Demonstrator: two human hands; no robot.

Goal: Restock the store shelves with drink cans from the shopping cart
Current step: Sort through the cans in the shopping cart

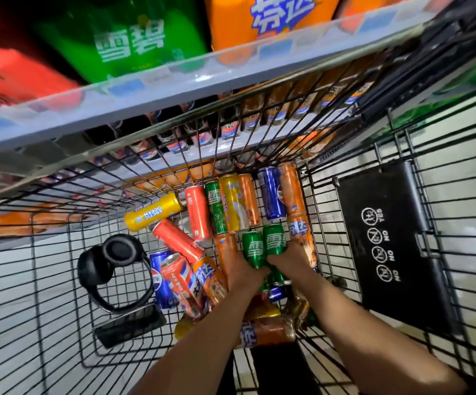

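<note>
I have both arms down in the shopping cart (345, 195), each hand wrapped around its own drink: my left hand (243, 273) curls round one green can (253, 249), and my right hand (291, 258) curls round a second green can (274, 240) just beside it, the two cans touching side by side with their tops pointing away from me. Around them the rest of the stock lies loose on the wire floor: orange cans (298, 192), a blue can (272, 195), red cans (199, 210), a yellow can (152, 212), and more heaped near my wrists. Black headphones (117, 269) sit in the left part of the basket, well apart from my grip. The store shelf (174, 89) runs above the far edge of the cart, with large bottles on top and smaller ones on the tier below, seen through the wire. To do this lift well, I judge I should keep each wrap firm at mid-body so the smooth cans do not slip, raise both straight up before swinging forward so they clear the cart's front wire, and keep them from knocking together. The frame is a little blurred, so I cannot tell exactly where my fingertips sit behind the cans.
</note>
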